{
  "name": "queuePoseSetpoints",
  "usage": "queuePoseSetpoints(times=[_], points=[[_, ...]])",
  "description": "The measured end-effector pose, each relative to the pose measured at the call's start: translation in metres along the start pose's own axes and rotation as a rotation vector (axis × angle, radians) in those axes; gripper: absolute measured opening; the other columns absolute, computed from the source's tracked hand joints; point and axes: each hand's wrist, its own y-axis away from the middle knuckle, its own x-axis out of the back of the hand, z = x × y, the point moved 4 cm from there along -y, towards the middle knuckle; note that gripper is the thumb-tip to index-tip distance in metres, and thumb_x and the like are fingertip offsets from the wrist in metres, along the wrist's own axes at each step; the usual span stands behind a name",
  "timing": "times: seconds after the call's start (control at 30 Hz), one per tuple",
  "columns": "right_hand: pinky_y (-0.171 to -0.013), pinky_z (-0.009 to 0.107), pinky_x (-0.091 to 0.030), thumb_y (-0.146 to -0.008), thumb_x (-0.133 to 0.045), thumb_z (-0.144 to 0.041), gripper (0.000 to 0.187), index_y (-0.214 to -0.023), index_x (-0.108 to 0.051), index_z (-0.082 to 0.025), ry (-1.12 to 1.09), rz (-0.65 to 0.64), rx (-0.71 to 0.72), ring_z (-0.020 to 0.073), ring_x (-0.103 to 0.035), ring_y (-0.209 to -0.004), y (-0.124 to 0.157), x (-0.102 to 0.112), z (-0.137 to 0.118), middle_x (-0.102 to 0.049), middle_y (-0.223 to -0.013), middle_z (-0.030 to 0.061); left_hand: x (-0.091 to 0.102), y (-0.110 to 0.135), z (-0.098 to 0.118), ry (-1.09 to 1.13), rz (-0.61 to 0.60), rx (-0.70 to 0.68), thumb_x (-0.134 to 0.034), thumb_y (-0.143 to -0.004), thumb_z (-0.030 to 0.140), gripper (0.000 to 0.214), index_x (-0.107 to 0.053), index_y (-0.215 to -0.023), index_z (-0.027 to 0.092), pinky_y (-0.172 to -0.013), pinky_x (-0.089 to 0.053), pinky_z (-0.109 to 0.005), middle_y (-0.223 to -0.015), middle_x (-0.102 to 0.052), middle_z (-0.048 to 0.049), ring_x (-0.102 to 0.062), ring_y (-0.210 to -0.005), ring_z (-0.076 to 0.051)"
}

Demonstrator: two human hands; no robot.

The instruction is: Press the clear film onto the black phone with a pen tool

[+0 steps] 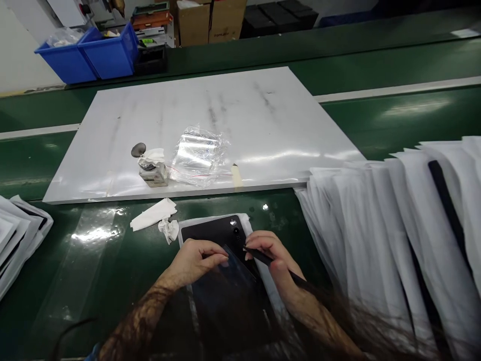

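**Dark translucent sheet point(229, 286) being held over a black tablet back point(210, 233), camera end uncovered**

The sheet is being kept across the lower part of the tablet back, which is lying on a white sleeve point(245, 218) at lower middle of the frame; the lenses at the top end are being left bare. The left hand point(195, 260) is being rested on the sheet, its fingers curled and pressed together. A slim black tool point(261, 256) is being pinched between the fingertips of the right hand point(272, 260). Crumpled white wipes point(168, 229) are lying just beyond. A clear plastic bag point(197, 155) and a small dispenser bottle point(152, 173) are being kept on a white board point(263, 110) above, while white-wrapped flat packs point(361, 250) are being stacked at right.
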Motion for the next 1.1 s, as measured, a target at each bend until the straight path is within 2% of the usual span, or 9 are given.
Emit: queuePoseSetpoints(times=[0.07,0.13,0.33,0.63,0.8,0.87,1.0,1.1], points=[[-0.069,0.035,-0.068,-0.091,-0.084,-0.069,0.037,-0.082,-0.084,-0.033,-0.031,-0.005,-0.028,0.0227,-0.077,-0.074,-0.005,-0.003,0.0,-0.079,-0.095,0.0059,0.0,0.0,0.0,-0.014,0.001,-0.006,-0.061,-0.075,0.028,0.012,-0.071,-0.075,0.021,-0.055,-0.049,-0.021,-0.07,-0.072,-0.0008,-0.063,-0.057,-0.016],[-0.068,0.033,-0.066,-0.082,-0.096,-0.053,0.03,-0.072,-0.079,-0.031,-0.049,0.01,-0.071,0.0222,-0.077,-0.074,-0.008,-0.005,0.0,-0.081,-0.087,0.0044,0.001,0.0,0.0,-0.018,0.001,-0.007,-0.061,-0.075,0.029,0.012,-0.071,-0.075,0.021,-0.055,-0.05,-0.022,-0.07,-0.073,-0.0006,-0.064,-0.057,-0.016],[-0.066,0.034,-0.065,-0.075,-0.097,-0.036,0.022,-0.066,-0.078,-0.029,-0.033,0.076,-0.098,0.0226,-0.076,-0.068,-0.011,-0.006,-0.001,-0.084,-0.076,0.0044,0.0,-0.001,0.001,-0.017,-0.008,-0.003,-0.06,-0.076,0.028,0.013,-0.071,-0.076,0.02,-0.055,-0.051,-0.022,-0.071,-0.073,-0.0021,-0.066,-0.058,-0.017],[-0.059,0.033,-0.064,-0.076,-0.095,-0.033,0.023,-0.063,-0.076,-0.029,-0.038,0.09,-0.072,0.0205,-0.075,-0.06,-0.011,-0.011,-0.003,-0.084,-0.074,0.0037,0.0,-0.001,0.001,-0.046,-0.005,-0.009,-0.06,-0.076,0.028,0.013,-0.071,-0.075,0.021,-0.056,-0.052,-0.022,-0.071,-0.073,-0.0008,-0.066,-0.059,-0.017],[-0.06,0.037,-0.066,-0.081,-0.094,-0.031,0.019,-0.069,-0.08,-0.032,-0.036,0.084,0.045,0.0238,-0.079,-0.063,0.003,-0.016,-0.005,-0.084,-0.073,0.0027,-0.001,-0.001,0.001,-0.059,0.007,-0.009,-0.06,-0.076,0.029,0.013,-0.071,-0.075,0.021,-0.055,-0.051,-0.022,-0.071,-0.073,-0.001,-0.066,-0.059,-0.017],[-0.059,0.037,-0.066,-0.081,-0.096,-0.032,0.02,-0.069,-0.08,-0.032,-0.062,0.12,0.077,0.0244,-0.08,-0.064,0.004,-0.016,-0.001,-0.083,-0.071,0.0019,-0.001,-0.002,0.0,-0.06,0.014,-0.005,-0.06,-0.076,0.029,0.013,-0.071,-0.076,0.02,-0.054,-0.052,-0.023,-0.07,-0.073,-0.0016,-0.066,-0.058,-0.018],[-0.053,0.033,-0.06,-0.075,-0.1,-0.041,0.03,-0.066,-0.074,-0.029,-0.177,0.318,-0.087,0.0195,-0.072,-0.053,-0.013,-0.006,0.024,-0.078,-0.067,-0.0011,-0.002,-0.001,0.0,-0.039,-0.023,0.003,-0.06,-0.076,0.028,0.015,-0.07,-0.076,0.018,-0.054,-0.054,-0.024,-0.069,-0.073,-0.0042,-0.067,-0.056,-0.019],[-0.055,0.032,-0.059,-0.069,-0.102,-0.048,0.038,-0.065,-0.071,-0.026,-0.173,0.36,-0.19,0.0183,-0.07,-0.052,-0.031,0.001,0.04,-0.075,-0.063,-0.0015,-0.003,0.0,0.001,-0.04,-0.035,0.001,-0.059,-0.076,0.029,0.016,-0.07,-0.075,0.017,-0.054,-0.054,-0.025,-0.07,-0.073,-0.005,-0.067,-0.057,-0.019]])
